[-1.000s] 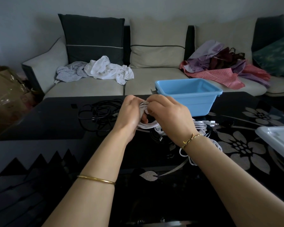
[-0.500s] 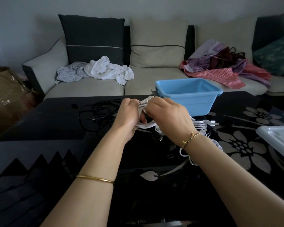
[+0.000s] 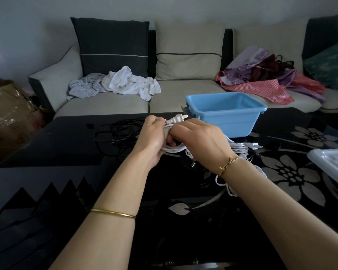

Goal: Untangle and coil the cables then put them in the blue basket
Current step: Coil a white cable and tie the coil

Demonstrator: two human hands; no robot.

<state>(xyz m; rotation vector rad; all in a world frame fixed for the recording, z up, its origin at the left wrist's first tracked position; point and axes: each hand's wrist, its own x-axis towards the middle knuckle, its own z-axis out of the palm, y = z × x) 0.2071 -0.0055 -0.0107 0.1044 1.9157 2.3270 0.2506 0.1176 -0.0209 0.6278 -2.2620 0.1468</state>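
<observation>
Both hands meet over the middle of the table (image 3: 66,137), working a white cable (image 3: 174,149). The left hand (image 3: 154,137) is clamped round the gathered loops, pinning the coil so it can't spring open. The right hand (image 3: 199,141) is closed on the same cable at the top, fingers pinching beside the plug (image 3: 177,118), which pokes out toward the far side, apparently the free end being tucked or wrapped to finish the coil. Behind the right wrist, more white cable (image 3: 240,149) trails right and near across the table, still loose. To the left lies a black tangle (image 3: 117,133), untouched. The basket (image 3: 224,114) stands just beyond the hands, empty as far as one can see, close enough for an easy drop once the coil holds.
</observation>
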